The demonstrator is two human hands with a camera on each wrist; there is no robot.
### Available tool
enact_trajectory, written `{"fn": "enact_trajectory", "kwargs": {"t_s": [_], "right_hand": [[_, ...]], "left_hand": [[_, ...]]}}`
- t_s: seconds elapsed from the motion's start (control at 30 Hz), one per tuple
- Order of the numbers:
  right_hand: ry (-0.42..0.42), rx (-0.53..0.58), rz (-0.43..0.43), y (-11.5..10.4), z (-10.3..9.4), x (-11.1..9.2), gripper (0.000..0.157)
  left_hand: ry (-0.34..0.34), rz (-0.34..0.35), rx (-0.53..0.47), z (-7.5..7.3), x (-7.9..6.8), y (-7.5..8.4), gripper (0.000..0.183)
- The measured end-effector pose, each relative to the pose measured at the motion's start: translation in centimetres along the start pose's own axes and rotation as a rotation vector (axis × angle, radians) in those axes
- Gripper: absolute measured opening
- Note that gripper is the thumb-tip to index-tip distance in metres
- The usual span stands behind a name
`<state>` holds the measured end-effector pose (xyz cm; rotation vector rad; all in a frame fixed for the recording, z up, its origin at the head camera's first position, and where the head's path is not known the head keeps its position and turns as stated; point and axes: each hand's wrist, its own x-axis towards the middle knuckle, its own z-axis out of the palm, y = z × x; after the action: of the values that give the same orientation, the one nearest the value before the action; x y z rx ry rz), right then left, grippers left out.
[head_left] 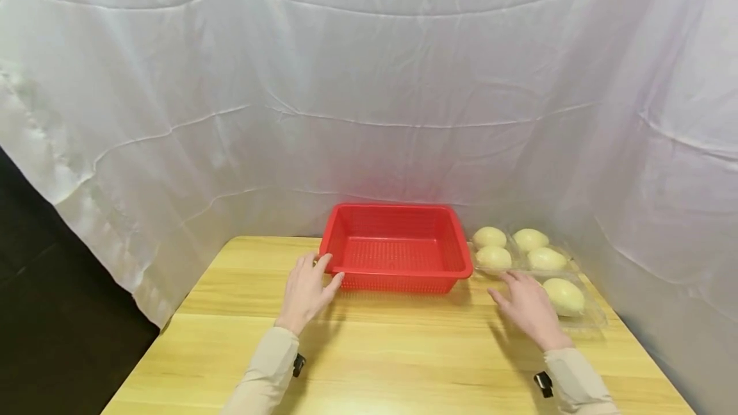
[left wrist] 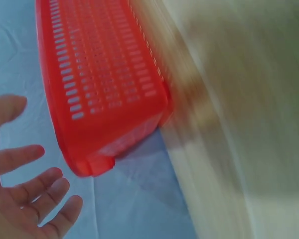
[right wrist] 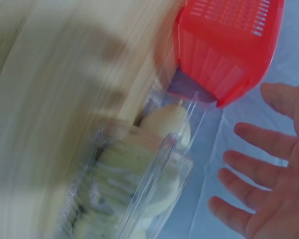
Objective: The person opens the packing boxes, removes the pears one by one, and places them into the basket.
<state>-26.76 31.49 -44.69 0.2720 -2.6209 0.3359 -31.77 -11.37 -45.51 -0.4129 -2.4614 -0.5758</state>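
A red slotted plastic basket (head_left: 398,280) stands at the back middle of the table, with nothing inside it. By its front left corner is my left hand (head_left: 304,290), fingers spread and relaxed. In the left wrist view, that hand (left wrist: 35,199) shows a gap from the basket wall (left wrist: 119,124) and grips nothing. My right hand (head_left: 529,306) hovers beside clear plastic trays (head_left: 598,320) of pale yellow fruits (head_left: 564,297). Its spread fingers hold nothing in the right wrist view, where one fruit (right wrist: 164,122) has a short stem.
The wooden table (head_left: 403,364) spreads out in front of both hands. A white cloth (head_left: 369,95) hangs behind the basket and along both sides. At the far left is a dark area (head_left: 52,300) beyond the cloth's edge.
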Motion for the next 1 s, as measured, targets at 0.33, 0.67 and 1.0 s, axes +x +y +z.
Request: {"fn": "enact_trajectory", "kwargs": {"t_s": [0.33, 0.67, 1.0], "right_hand": [[-0.086, -0.016, 0.203, 3.4, -0.9, -0.5, 0.054], [-0.213, 0.014, 0.293, 6.8, -1.3, -0.9, 0.065], [-0.354, 0.099, 0.431, 9.2, -2.4, -0.7, 0.081]], "left_hand": [[0.064, -0.046, -0.155, 1.0, -1.1, 0.4, 0.025], [0.041, -0.043, -0.132, 1.4, -1.2, 0.7, 0.017], [-0.014, 0.052, -0.105, 1.8, -1.1, 1.1, 0.006]]}}
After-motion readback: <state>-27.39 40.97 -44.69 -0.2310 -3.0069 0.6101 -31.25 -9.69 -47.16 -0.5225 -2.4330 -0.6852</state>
